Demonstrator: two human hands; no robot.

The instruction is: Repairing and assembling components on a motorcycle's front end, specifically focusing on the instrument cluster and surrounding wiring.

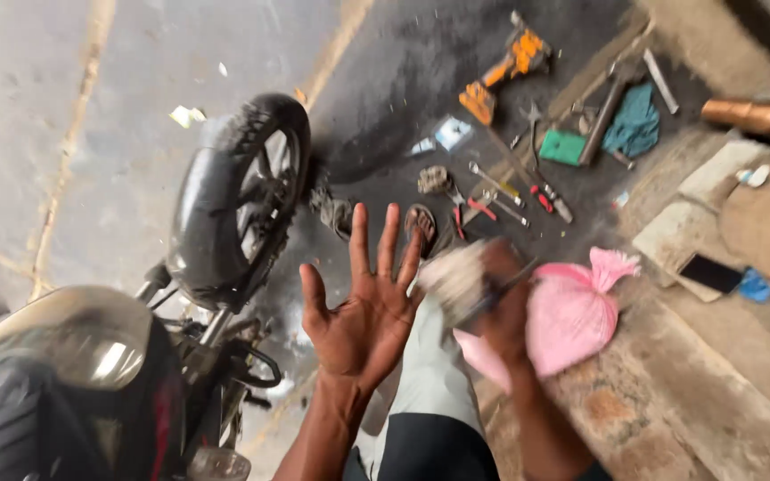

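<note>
Pale cloth (456,281), blurred, is bunched with a dark tool in our clamped right hand (503,307) over the pink bag (572,312), while our left hand (363,307) spreads empty, fingers apart, beside the motorcycle wheel (242,200), apparently for wiping.

Motorcycle (135,356) on my left, its front wheel (242,200) ahead, tools (501,191) scattered on the floor (118,89) beyond my knee (434,356), tied bag (572,312) on the ledge (715,392) right.
</note>
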